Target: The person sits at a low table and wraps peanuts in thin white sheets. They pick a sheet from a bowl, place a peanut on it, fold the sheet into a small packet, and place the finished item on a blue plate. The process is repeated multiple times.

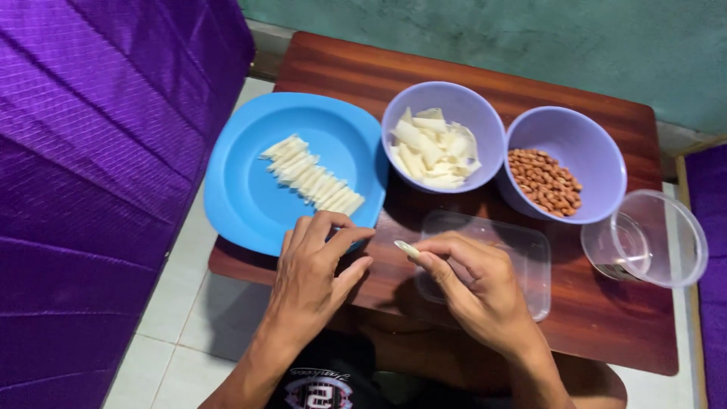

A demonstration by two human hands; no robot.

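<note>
My left hand rests at the near rim of a blue plate, fingers curled, holding nothing that I can see. On the plate lies a row of rolled pale dough pieces. My right hand pinches one small rolled dough piece between thumb and forefinger, just right of the left hand. A lilac bowl behind holds flat pale dough sheets. A second lilac bowl holds peanuts.
Everything sits on a small brown wooden table. A clear plastic lid lies under my right hand. A clear plastic cup lies at the right. Purple cloth fills the left; a green wall stands behind.
</note>
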